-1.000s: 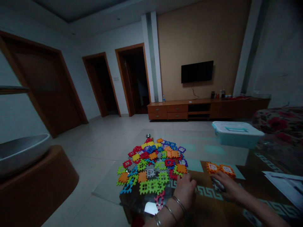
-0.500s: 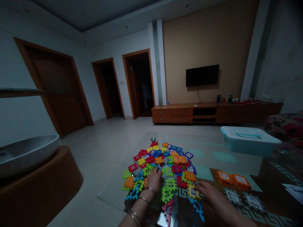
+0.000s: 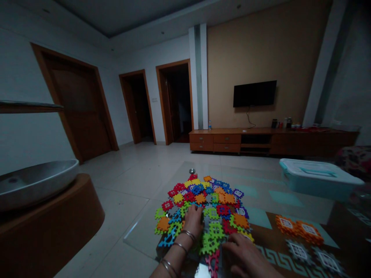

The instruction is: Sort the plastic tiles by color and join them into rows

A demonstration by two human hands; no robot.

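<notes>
A heap of colourful plastic interlocking tiles [image 3: 216, 229] with toothed edges lies on a glass-topped table. My left hand [image 3: 193, 219], with several bangles on the wrist, rests in the heap among green and grey tiles. Its fingers are bent down and slightly apart; I see nothing held, though the fingertips are partly hidden. My right hand [image 3: 242, 249] is at the near right side of the heap, fingers apart and pointing left, close to a green tile [image 3: 209, 244] and a pink triangular piece [image 3: 213, 262]. A yellow tile [image 3: 248, 236] shows partly behind it.
Orange window tiles [image 3: 298, 228] and grey window tiles [image 3: 314, 255] lie at the right. A lidded turquoise box [image 3: 319, 179] stands beyond them. On the left is a metal basin [image 3: 43, 185] on a wooden stand [image 3: 72, 208]. A TV cabinet [image 3: 226, 142] lines the far wall.
My right hand has moved left and nearer, away from the yellow tile, and now covers the blue triangular piece. My left hand stays in the heap. The view has shifted slightly.
</notes>
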